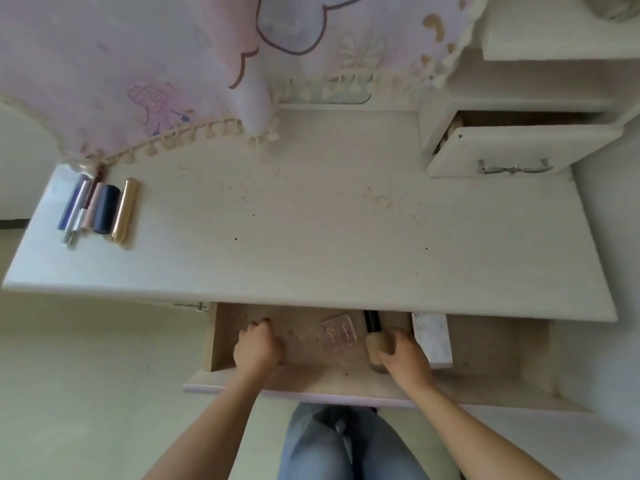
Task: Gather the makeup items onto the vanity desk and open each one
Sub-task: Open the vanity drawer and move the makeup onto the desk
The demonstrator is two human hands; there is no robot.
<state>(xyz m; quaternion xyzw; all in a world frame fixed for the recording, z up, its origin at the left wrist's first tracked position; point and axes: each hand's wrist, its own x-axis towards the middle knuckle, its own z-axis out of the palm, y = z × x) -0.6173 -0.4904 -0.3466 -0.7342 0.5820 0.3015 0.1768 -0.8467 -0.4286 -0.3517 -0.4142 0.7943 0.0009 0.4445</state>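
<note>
The wide drawer (346, 379) under the vanity desk (311, 237) stands pulled out. Inside it lie a beige foundation bottle (373, 336) with a black cap, a small pink palette (339, 332) and a white marbled box (433, 336). My right hand (405, 356) curls round the lower part of the foundation bottle, which is still lying in the drawer. My left hand (258, 346) rests on the drawer floor at the left with its fingers curled; nothing shows in it. Several lipstick-like tubes (98, 209), one of them gold (125, 209), lie side by side on the desk's left end.
A pink patterned cloth (138, 71) with a tasselled edge hangs over the back of the desk. At the back right, a small upper drawer (502, 150) with a bow-shaped handle is partly open. My knees (346, 445) are under the wide drawer.
</note>
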